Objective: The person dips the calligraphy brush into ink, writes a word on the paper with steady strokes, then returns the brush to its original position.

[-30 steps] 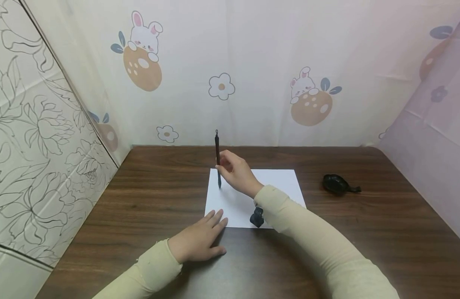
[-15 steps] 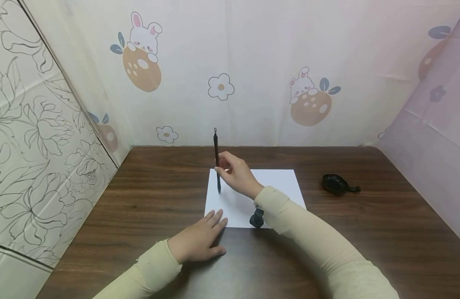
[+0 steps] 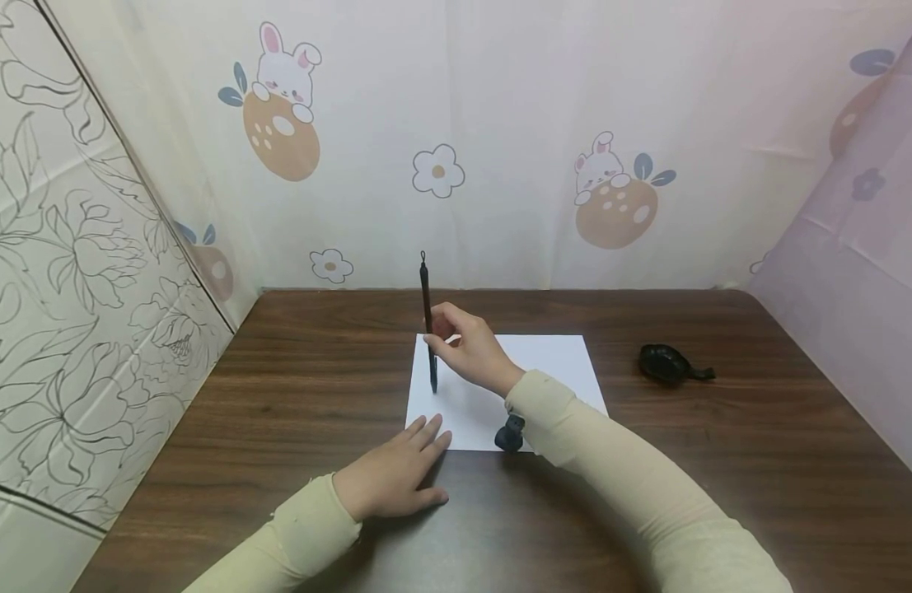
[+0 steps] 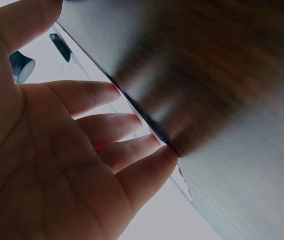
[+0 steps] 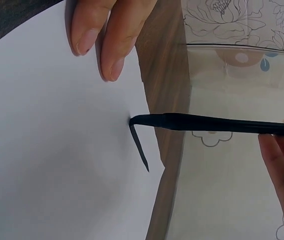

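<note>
My right hand [image 3: 474,350] pinches a dark writing brush [image 3: 425,296] with a hanging loop at its top. The brush stands nearly upright over the left part of a white sheet of paper [image 3: 544,354]. Seen from the right wrist, the bristle tip touches the paper, and a thin black ink stroke [image 5: 140,147] runs from it. My left hand [image 3: 396,473] lies with fingers extended at the sheet's near left corner, fingertips on the paper. From the left wrist, its palm and fingers [image 4: 142,172] show close up.
A small black dish with a handle [image 3: 663,364] sits on the brown wooden table [image 3: 307,371], right of the paper. A black device [image 3: 509,434] is at the right wrist. Printed curtains [image 3: 500,148] hang behind, and a flower-patterned panel [image 3: 85,272] stands at the left.
The brush tip has moved down the paper towards me, and its top leans slightly farther left. The right hand has followed a little. The left hand has stayed in place.
</note>
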`<state>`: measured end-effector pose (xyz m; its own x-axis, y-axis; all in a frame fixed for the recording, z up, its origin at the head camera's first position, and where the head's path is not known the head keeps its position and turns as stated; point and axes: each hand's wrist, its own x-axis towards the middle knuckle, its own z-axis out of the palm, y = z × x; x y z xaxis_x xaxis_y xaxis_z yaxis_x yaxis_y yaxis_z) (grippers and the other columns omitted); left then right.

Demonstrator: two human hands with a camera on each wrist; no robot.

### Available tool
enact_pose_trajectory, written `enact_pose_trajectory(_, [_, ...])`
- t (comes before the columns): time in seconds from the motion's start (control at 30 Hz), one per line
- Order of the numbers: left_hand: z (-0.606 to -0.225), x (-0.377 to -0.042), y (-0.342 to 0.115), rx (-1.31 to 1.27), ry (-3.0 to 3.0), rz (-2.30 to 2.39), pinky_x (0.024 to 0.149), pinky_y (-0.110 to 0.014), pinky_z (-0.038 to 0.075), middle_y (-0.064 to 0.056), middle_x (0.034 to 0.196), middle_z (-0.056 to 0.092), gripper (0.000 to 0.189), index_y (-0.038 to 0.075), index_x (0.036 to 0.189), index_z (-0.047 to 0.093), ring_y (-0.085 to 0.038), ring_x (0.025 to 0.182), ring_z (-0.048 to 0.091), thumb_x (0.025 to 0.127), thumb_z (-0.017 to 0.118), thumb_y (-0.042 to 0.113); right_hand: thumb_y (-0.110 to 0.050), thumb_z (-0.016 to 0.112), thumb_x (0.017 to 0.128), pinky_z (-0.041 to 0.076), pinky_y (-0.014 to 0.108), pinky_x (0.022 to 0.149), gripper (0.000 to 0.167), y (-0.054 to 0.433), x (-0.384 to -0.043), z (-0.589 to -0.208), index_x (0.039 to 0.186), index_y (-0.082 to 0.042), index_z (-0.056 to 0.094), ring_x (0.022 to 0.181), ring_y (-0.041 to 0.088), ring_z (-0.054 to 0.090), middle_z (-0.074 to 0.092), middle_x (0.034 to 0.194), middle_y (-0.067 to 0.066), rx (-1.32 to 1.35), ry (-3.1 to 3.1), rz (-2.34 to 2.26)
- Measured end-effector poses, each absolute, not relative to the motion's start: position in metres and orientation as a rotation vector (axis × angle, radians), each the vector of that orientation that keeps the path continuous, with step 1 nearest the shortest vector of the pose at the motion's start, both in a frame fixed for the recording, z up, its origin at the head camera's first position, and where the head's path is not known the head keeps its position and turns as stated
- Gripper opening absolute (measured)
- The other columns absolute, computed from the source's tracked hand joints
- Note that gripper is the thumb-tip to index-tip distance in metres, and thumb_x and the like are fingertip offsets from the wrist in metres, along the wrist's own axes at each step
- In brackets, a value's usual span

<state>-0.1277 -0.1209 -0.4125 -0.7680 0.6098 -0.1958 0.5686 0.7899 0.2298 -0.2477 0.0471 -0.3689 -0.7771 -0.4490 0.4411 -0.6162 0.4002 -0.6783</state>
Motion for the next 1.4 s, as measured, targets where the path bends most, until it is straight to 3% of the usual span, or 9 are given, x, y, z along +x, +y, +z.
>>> enact_pose_trajectory(0.8, [-0.413,-0.127,-0.121,0.923,2.725,0.232,0.117,-0.048,0.033,-0.016,0.160,0.028,0.073,0.008,0.150,0.039,-0.037,0.147,0.029,0.092,0.062,0.046,-0.013,0.064,0.094,0.057,0.033,0.078,0.023,0.056,-0.268,-0.348,0.114,-0.005,0.057,0.089,0.020,0.063,0.064,0.096,0.009,0.867,-2.402,1.266])
enact_pose_trajectory(1.4, [-0.414,-0.128,-0.122,0.932,2.728,0.236,0.117,-0.048,0.033,-0.016,0.160,0.029,0.073,0.008,0.150,0.039,-0.036,0.147,0.030,0.092,0.061,0.047,-0.015,0.062,0.096,0.057,0.035,0.083,0.016,0.052,-0.272,-0.366,0.110,-0.012,0.055,0.094,0.019,0.065,0.064,0.099,0.005,0.778,-2.453,1.263])
